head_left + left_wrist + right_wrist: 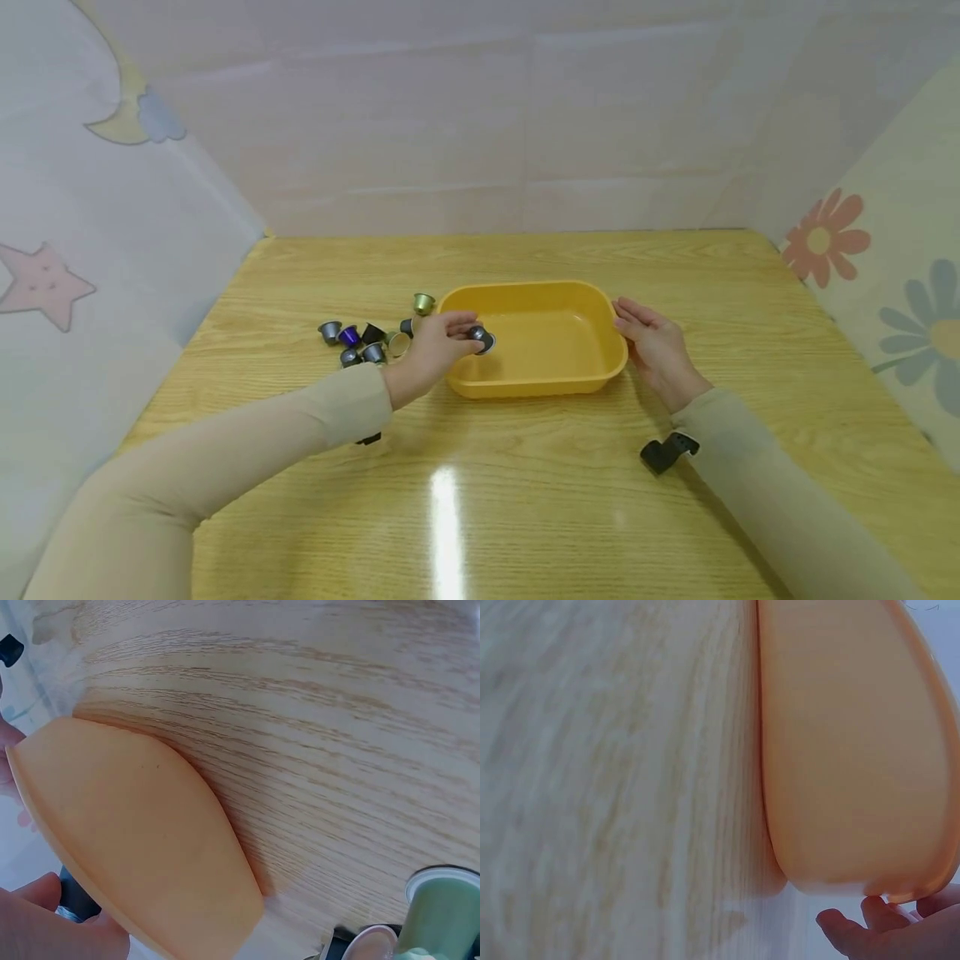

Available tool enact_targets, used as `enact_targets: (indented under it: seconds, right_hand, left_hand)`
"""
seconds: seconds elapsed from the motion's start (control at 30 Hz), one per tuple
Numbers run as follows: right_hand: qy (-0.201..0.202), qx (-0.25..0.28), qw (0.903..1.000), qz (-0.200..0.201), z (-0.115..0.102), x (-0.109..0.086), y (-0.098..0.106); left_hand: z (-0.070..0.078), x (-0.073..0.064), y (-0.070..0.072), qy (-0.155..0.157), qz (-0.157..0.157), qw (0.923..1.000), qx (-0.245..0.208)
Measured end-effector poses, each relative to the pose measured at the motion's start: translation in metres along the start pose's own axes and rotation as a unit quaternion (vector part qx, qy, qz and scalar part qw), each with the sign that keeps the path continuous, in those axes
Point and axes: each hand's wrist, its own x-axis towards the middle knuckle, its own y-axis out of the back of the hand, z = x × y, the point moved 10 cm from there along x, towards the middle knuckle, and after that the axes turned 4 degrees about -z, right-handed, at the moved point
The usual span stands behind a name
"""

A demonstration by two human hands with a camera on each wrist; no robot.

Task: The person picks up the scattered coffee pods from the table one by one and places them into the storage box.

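Note:
Over the left end of a yellow plastic basin [532, 388], my left hand [433, 354] pinches a dark coffee capsule [480, 335] between thumb and fingers. The left wrist view shows part of this capsule [76, 896] behind the basin's rim. At the basin's right end, my right hand [660, 352] holds the rim, its fingers [875, 913] on the outside of the wall and the thumb at the edge. More coffee capsules lie loose left of the basin, among them a purple one [349, 337], a silver one [330, 332] and a green one [423, 303].
The wood-grain table [540, 500] carries the basin and capsules. A plain pale wall [525, 125] closes off the back, and patterned walls stand left and right. A black strap device [667, 452] sits on the right wrist.

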Motion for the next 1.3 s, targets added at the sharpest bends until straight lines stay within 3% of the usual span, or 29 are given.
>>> enact_targets:
  seconds: [0.23, 0.4, 0.67, 0.83, 1.0, 1.3]
  right_hand:
    - [0.0, -0.003, 1.0, -0.005, 0.0, -0.001, -0.002]
    - [-0.001, -0.002, 1.0, -0.005, 0.0, -0.001, -0.003]
    - [-0.006, -0.015, 0.9999, -0.001, 0.001, 0.0, -0.002]
    - [-0.01, -0.01, 0.9999, -0.004, 0.001, 0.001, -0.001]
    - [-0.014, -0.005, 0.9999, -0.001, 0.001, -0.001, -0.001]
    - [-0.014, 0.009, 0.9999, -0.001, -0.001, -0.006, 0.004]
  left_hand:
    - [-0.001, -0.001, -0.007, 0.009, -0.014, 0.9998, -0.01]
    - [0.0, -0.004, -0.005, 0.0, -0.019, 0.9996, -0.02]
    - [0.005, -0.014, 0.023, -0.044, 0.014, 0.9976, -0.051]
    - [0.004, -0.024, 0.042, -0.036, 0.036, 0.9971, -0.057]
    - [0.007, -0.03, 0.062, -0.026, 0.055, 0.9975, -0.034]
    - [0.005, -0.044, 0.093, -0.04, 0.086, 0.9952, -0.022]
